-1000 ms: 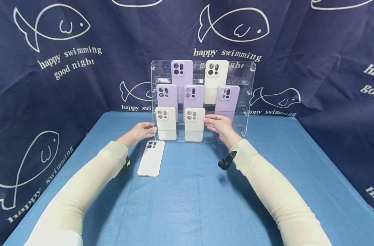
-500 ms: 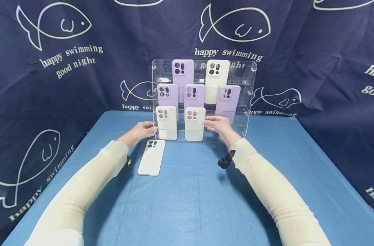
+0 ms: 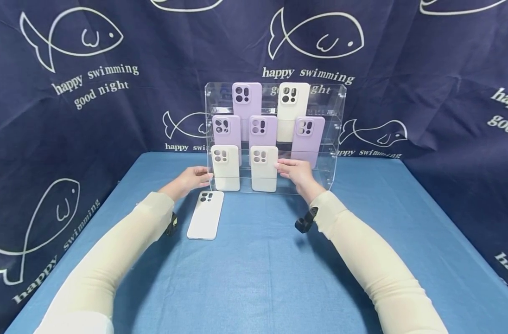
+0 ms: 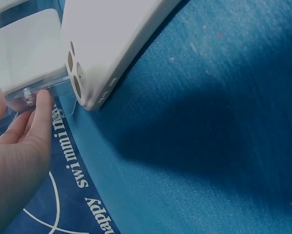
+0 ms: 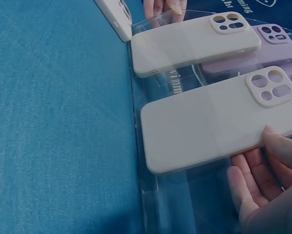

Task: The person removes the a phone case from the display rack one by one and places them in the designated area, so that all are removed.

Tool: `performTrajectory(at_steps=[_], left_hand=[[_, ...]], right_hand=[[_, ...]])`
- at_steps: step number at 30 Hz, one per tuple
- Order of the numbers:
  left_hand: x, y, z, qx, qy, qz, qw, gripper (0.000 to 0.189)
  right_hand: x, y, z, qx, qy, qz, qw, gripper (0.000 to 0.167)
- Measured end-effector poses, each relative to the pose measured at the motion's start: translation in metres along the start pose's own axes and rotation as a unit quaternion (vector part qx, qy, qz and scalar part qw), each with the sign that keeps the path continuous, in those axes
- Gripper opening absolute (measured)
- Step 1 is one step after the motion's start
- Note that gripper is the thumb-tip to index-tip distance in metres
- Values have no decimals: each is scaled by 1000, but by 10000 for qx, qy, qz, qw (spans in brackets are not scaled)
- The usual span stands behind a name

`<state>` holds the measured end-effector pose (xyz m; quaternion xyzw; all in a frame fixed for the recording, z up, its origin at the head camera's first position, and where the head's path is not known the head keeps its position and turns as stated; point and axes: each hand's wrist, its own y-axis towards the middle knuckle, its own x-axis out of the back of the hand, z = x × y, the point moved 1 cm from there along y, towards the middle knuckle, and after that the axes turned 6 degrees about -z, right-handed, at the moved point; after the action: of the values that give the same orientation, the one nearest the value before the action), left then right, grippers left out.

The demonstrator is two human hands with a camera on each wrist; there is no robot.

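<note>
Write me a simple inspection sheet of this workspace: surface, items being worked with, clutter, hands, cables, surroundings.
Surface: blue tablecloth, with some creases.
Job's things: clear tiered stand bearing four purple phone cases and three white ones; a fourth white case is on the table before the stand's left end.
Clutter: nothing seen.
Left hand: holds the stand's left side edge.
Right hand: pinches the right edge of the front row's right-hand white case.
Cables: nothing seen.
Surroundings: dark blue fabric printed with white fish and "happy swimming good night"; black devices at both wrists.
</note>
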<state>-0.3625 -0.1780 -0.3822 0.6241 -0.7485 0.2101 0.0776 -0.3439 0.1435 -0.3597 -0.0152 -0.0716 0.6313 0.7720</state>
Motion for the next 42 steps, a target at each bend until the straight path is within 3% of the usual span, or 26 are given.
performTrajectory(at_steps=[11, 27, 42], left_hand=[[0, 2, 2, 31, -5, 12, 10000, 55], [-2, -2, 10, 146, -122, 48, 9998, 54], [0, -1, 2, 104, -75, 12, 9999, 54]], right_hand=[[-2, -2, -1, 127, -16, -112, 9999, 41], [-7, -8, -3, 408, 851, -190, 9954, 37], [-6, -12, 18, 911, 1235, -293, 9877, 37]])
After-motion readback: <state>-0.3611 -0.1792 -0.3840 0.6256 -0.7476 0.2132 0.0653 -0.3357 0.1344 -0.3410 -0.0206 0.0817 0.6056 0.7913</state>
